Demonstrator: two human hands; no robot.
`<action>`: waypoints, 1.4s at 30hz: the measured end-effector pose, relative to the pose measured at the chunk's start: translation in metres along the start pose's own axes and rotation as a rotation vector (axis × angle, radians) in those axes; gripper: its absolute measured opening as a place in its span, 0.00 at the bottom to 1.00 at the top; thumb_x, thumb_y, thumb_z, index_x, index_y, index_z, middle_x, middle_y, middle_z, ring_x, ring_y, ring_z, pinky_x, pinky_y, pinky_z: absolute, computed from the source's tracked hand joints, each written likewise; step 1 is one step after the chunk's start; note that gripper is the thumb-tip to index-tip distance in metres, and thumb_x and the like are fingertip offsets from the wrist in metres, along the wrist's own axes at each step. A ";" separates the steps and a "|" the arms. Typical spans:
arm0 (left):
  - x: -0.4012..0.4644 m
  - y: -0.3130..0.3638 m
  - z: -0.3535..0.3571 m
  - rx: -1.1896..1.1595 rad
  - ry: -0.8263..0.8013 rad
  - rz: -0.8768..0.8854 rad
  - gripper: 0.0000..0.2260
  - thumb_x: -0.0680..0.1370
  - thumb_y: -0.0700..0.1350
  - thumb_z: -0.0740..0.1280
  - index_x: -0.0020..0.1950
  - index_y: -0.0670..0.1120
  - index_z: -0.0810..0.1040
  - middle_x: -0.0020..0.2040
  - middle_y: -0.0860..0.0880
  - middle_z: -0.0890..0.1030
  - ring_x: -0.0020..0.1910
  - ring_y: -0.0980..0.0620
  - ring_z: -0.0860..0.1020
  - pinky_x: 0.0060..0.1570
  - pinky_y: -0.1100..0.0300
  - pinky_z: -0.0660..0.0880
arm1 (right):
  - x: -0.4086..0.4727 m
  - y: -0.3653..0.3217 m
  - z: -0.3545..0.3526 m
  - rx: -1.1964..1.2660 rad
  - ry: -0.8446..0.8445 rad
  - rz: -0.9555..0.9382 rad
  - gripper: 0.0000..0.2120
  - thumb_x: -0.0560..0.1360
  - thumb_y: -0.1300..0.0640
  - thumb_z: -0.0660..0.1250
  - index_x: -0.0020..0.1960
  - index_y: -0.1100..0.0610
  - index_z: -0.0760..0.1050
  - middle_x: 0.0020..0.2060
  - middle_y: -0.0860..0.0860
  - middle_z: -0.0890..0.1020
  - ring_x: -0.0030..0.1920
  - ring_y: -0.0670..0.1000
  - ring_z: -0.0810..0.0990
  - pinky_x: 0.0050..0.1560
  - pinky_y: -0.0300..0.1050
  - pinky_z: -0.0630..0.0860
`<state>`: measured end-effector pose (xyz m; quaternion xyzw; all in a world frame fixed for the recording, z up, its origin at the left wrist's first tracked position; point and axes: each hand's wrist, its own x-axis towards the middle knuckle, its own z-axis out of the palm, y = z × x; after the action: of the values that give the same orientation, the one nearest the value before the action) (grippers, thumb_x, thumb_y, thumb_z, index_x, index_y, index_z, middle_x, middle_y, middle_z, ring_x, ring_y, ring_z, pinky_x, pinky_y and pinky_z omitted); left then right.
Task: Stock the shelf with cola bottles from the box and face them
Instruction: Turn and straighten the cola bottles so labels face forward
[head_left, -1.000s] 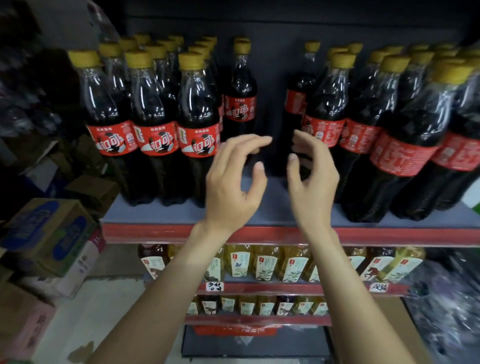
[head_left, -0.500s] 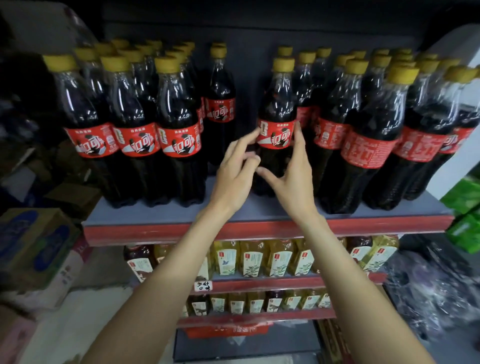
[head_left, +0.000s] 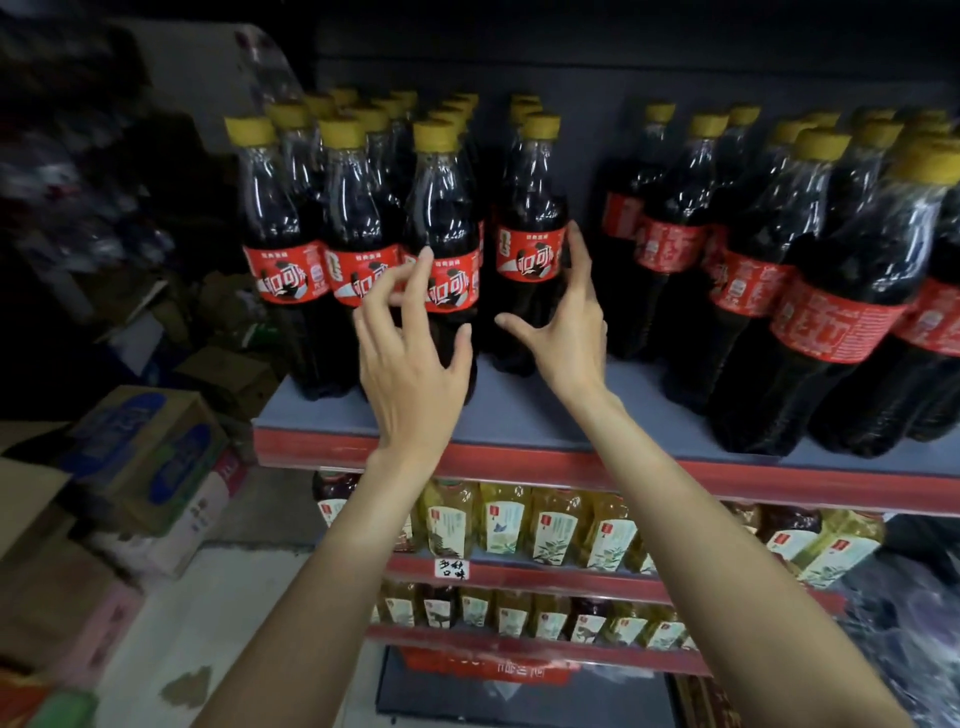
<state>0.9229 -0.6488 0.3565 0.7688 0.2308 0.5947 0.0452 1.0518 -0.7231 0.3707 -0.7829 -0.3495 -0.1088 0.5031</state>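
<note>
Cola bottles with yellow caps and red labels stand on the grey shelf (head_left: 519, 415), which has a red front edge. The left group (head_left: 291, 249) shows its labels forward. One bottle (head_left: 530, 228) stands just right of that group. My right hand (head_left: 566, 332) is open beside it, fingertips at the label's right edge and thumb spread in front of its lower body. My left hand (head_left: 410, 358) is open with fingers apart in front of the neighbouring front bottle (head_left: 447, 208). The right group (head_left: 831, 312) has its labels turned sideways.
A gap of bare shelf lies between the single bottle and the right group. Cardboard boxes (head_left: 145, 457) are stacked on the floor at left. Lower shelves hold yellow tea bottles (head_left: 550, 525) and a handwritten tag (head_left: 452, 568).
Both hands were cupped around one bottle in the gap; it now stands next to the left group. My hands have spread apart, the left one shifting to the neighbouring bottle. The view has swung left.
</note>
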 end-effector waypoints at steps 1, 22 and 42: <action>0.001 -0.001 0.000 -0.012 -0.010 -0.008 0.27 0.74 0.44 0.71 0.71 0.41 0.68 0.63 0.48 0.64 0.58 0.50 0.67 0.60 0.65 0.66 | 0.001 -0.001 0.002 -0.010 -0.003 0.001 0.53 0.65 0.51 0.79 0.78 0.46 0.47 0.70 0.53 0.72 0.62 0.58 0.77 0.56 0.53 0.76; -0.002 0.121 0.025 -0.989 -0.779 -0.348 0.18 0.77 0.42 0.68 0.66 0.50 0.69 0.57 0.56 0.77 0.60 0.56 0.76 0.62 0.60 0.72 | -0.098 0.034 -0.143 -0.007 0.578 -0.101 0.13 0.78 0.65 0.62 0.62 0.64 0.73 0.53 0.55 0.78 0.53 0.52 0.78 0.54 0.50 0.76; -0.031 0.192 0.041 -0.906 -0.502 -0.485 0.30 0.72 0.49 0.72 0.70 0.59 0.62 0.59 0.59 0.75 0.48 0.66 0.76 0.47 0.67 0.76 | -0.070 0.072 -0.183 0.188 -0.097 -0.085 0.37 0.72 0.59 0.72 0.75 0.54 0.57 0.68 0.50 0.71 0.68 0.45 0.70 0.65 0.48 0.73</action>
<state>1.0129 -0.8239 0.3834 0.7153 0.1046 0.4061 0.5590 1.0807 -0.9293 0.3691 -0.7211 -0.4150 -0.0587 0.5517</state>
